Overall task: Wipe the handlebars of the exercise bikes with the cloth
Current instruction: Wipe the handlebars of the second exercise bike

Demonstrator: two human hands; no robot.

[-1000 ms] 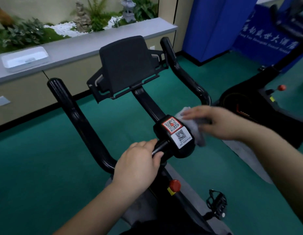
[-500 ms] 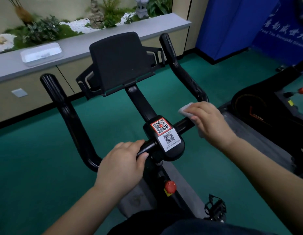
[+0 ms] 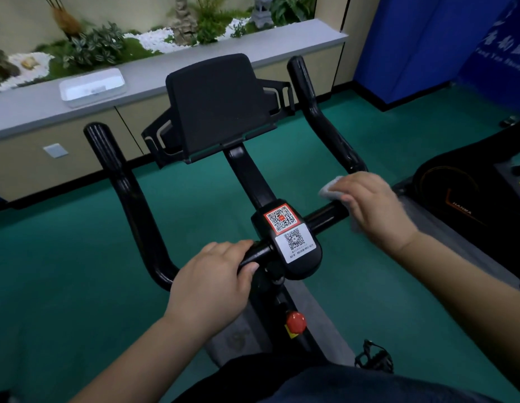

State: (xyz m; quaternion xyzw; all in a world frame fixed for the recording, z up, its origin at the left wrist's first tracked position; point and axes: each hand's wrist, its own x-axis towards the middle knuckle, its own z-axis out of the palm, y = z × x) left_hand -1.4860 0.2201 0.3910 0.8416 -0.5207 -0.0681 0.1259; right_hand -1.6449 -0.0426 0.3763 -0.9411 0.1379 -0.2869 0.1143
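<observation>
Right hand (image 3: pixel 375 210) presses grey cloth (image 3: pixel 330 189) on handlebar (image 3: pixel 325 215) right bend. Left hand (image 3: pixel 212 283) closed around left crossbar. Risk: cloth bunches under fingers, skipping upright horn (image 3: pixel 311 106); damp bar, slipping grip.

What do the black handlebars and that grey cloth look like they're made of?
Handlebars: probably metal tubing under a glossy black rubbery or plastic coating; light streaks shine along the curved bars. Cloth: soft, matte, pale grey fabric, perhaps microfibre; it bunches under the right hand pressing it on the bar. The weave is too blurred to tell.
</observation>
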